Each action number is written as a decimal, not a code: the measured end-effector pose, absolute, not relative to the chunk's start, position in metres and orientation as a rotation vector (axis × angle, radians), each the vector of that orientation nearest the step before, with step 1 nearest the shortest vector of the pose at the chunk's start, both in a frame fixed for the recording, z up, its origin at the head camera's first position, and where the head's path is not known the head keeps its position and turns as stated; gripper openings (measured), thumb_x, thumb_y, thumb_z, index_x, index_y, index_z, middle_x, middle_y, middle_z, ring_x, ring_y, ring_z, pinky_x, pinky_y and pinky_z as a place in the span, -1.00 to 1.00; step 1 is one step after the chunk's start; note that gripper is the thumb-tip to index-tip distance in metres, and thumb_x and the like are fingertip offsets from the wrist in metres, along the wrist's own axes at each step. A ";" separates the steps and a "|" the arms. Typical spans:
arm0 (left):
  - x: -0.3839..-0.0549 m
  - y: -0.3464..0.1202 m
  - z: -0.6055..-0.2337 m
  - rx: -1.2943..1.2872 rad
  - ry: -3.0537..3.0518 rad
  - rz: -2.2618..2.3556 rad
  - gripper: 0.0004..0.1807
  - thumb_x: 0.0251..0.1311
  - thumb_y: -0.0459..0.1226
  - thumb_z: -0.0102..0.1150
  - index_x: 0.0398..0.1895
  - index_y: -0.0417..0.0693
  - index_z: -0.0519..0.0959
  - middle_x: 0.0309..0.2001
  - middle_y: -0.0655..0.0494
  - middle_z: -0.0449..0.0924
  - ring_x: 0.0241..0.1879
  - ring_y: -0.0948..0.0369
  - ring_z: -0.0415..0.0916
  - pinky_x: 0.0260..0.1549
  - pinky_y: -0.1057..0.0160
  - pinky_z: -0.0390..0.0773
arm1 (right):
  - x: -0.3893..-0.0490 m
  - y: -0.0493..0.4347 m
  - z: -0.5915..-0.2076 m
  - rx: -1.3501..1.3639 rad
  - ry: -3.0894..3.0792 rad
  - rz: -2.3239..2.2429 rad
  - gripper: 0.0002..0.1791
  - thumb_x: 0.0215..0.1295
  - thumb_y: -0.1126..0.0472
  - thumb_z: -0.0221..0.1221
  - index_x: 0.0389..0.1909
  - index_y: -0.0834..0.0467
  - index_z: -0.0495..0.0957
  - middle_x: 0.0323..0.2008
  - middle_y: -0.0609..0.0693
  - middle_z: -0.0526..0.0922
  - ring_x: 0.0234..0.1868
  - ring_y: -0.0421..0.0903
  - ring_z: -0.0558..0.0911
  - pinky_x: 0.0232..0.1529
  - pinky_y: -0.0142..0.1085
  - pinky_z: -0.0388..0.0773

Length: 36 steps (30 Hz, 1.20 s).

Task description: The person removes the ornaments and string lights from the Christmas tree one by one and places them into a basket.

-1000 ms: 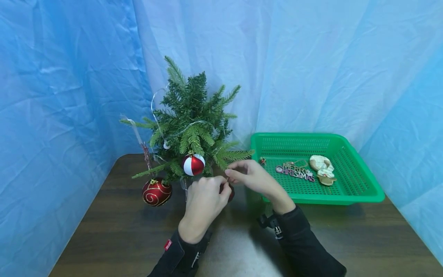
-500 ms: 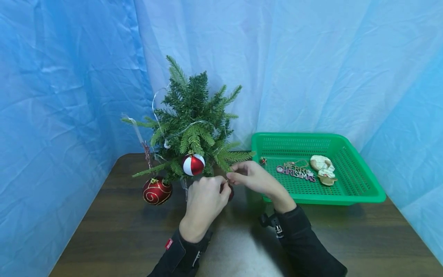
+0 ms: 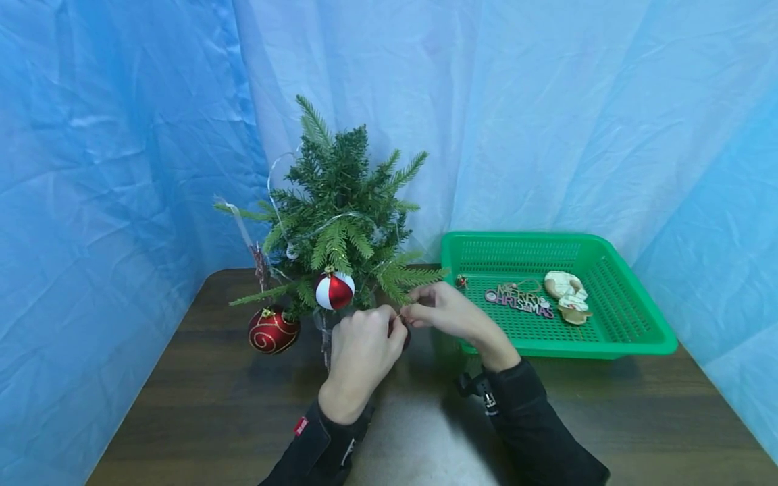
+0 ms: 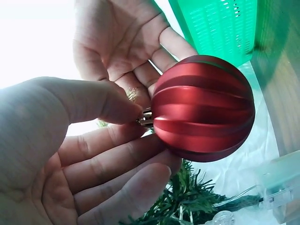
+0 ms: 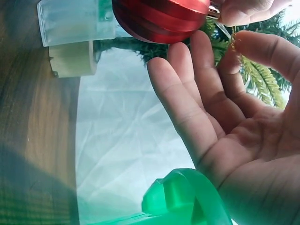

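A red ribbed Christmas bauble (image 4: pixel 206 108) hangs below the hands at the tree's front right. In the head view it is mostly hidden behind the left hand. My left hand (image 3: pixel 362 344) pinches the bauble's metal cap (image 4: pixel 147 117) between thumb and forefinger. My right hand (image 3: pixel 448 312) pinches the thin gold string (image 5: pixel 234 44) between thumb and forefinger, its other fingers spread near the ball. Just behind both hands is the small green Christmas tree (image 3: pixel 340 196), one branch close to the right fingertips. Whether the string touches that branch I cannot tell.
A red-and-white bauble (image 3: pixel 335 291) and a red swirl bauble (image 3: pixel 273 330) hang on the tree. At right stands a green basket (image 3: pixel 565 350) with a Merry Christmas sign (image 3: pixel 519 300) and other ornaments. A clear wire (image 3: pixel 346 216) winds through the branches. Blue curtain (image 3: pixel 547 121) stands behind.
The right fingertips have come slightly lower and closer to the left hand. The tree's branches and the red-and-white bauble have shifted a little. Both hands keep their pinch.
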<state>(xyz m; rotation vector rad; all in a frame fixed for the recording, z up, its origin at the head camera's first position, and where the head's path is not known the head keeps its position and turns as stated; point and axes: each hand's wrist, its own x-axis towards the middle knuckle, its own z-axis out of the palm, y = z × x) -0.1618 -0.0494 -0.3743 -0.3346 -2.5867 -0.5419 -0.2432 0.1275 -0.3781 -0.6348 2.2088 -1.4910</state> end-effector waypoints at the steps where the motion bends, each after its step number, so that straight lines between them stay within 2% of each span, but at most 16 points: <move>1: -0.162 -0.049 -0.375 -0.330 -2.582 -0.533 -0.80 0.24 -0.26 0.31 -0.55 -0.04 0.62 -0.77 0.28 0.23 -0.79 0.33 0.14 -0.81 0.35 0.12 | -0.243 0.127 -0.378 -0.621 2.196 -1.505 -0.46 0.41 0.13 0.21 0.23 0.46 0.49 -0.03 0.22 0.71 -0.03 0.18 0.72 0.08 0.00 0.61; 7: -0.163 -0.045 -0.380 -0.321 -2.563 -0.503 -0.84 0.27 -0.21 0.29 -0.42 -0.08 0.65 -0.74 0.23 0.34 -0.78 0.29 0.22 -0.81 0.29 0.20 | -0.243 0.128 -0.378 -0.544 2.075 -1.636 -0.49 0.38 0.21 0.18 0.20 0.49 0.48 -0.12 0.21 0.73 -0.11 0.10 0.75 0.01 -0.02 0.64; 11: -0.162 -0.045 -0.380 -0.333 -2.620 -0.502 -0.69 0.29 -0.05 0.35 -0.35 -0.14 0.65 -0.72 0.20 0.34 -0.77 0.27 0.27 -0.79 0.30 0.22 | -0.243 0.129 -0.378 -0.530 2.036 -1.690 -0.56 0.36 0.21 0.17 0.11 0.47 0.54 -0.08 0.25 0.71 -0.13 0.08 0.75 -0.04 -0.04 0.67; 15: -0.160 -0.046 -0.379 -0.354 -2.725 -0.519 -0.46 0.10 0.15 0.45 -0.28 -0.15 0.62 -0.63 0.18 0.40 -0.68 0.21 0.45 -0.75 0.29 0.34 | -0.244 0.131 -0.378 -0.540 2.018 -1.711 -0.50 0.38 0.21 0.15 0.21 0.48 0.46 -0.06 0.27 0.71 -0.13 0.09 0.75 -0.07 -0.10 0.68; 18: -0.159 -0.046 -0.378 -0.360 -2.789 -0.564 -0.34 -0.06 0.17 0.55 -0.16 -0.18 0.61 -0.47 0.11 0.52 -0.54 0.13 0.59 -0.65 0.25 0.51 | -0.243 0.131 -0.378 -0.519 1.999 -1.734 -0.38 0.41 0.21 0.14 0.35 0.49 0.31 -0.07 0.27 0.72 -0.13 0.10 0.75 -0.07 -0.09 0.68; 20: -0.158 -0.046 -0.376 -0.348 -2.810 -0.594 -0.28 -0.10 0.14 0.60 -0.07 -0.22 0.59 -0.34 0.03 0.56 -0.47 0.08 0.63 -0.57 0.20 0.60 | -0.243 0.131 -0.378 -0.513 1.994 -1.742 -0.36 0.42 0.21 0.15 0.37 0.50 0.27 -0.08 0.26 0.72 -0.13 0.11 0.76 -0.08 -0.08 0.68; 23: -0.155 -0.047 -0.373 -0.307 -2.790 -0.636 -0.25 -0.12 0.07 0.64 0.00 -0.25 0.56 -0.22 -0.04 0.55 -0.41 0.03 0.66 -0.49 0.14 0.68 | -0.244 0.131 -0.378 -0.518 1.995 -1.731 -0.45 0.42 0.19 0.18 0.28 0.47 0.41 -0.10 0.24 0.72 -0.12 0.11 0.76 -0.09 -0.07 0.69; 27: -0.151 -0.048 -0.368 -0.266 -2.733 -0.639 -0.25 -0.14 0.01 0.67 0.00 -0.25 0.54 -0.27 -0.03 0.58 -0.41 0.02 0.68 -0.46 0.12 0.70 | -0.246 0.129 -0.379 -0.577 2.016 -1.669 -0.64 0.40 0.16 0.24 0.00 0.38 0.60 -0.14 0.19 0.73 -0.10 0.10 0.75 -0.08 -0.05 0.68; 30: -0.147 -0.047 -0.364 -0.257 -2.711 -0.620 -0.28 -0.14 -0.01 0.67 -0.03 -0.25 0.55 -0.34 -0.02 0.62 -0.44 0.03 0.69 -0.47 0.13 0.70 | -0.246 0.128 -0.380 -0.621 2.043 -1.625 -0.70 0.41 0.14 0.26 -0.09 0.34 0.63 -0.17 0.17 0.73 -0.10 0.07 0.75 -0.06 -0.05 0.67; 36: -0.145 -0.047 -0.362 -0.266 -2.681 -0.583 -0.36 -0.09 -0.01 0.65 -0.07 -0.21 0.59 -0.37 -0.01 0.64 -0.47 0.06 0.68 -0.50 0.13 0.69 | -0.245 0.130 -0.380 -0.631 2.033 -1.615 -0.70 0.43 0.14 0.25 -0.11 0.34 0.62 -0.17 0.16 0.74 -0.10 0.07 0.75 -0.05 -0.05 0.67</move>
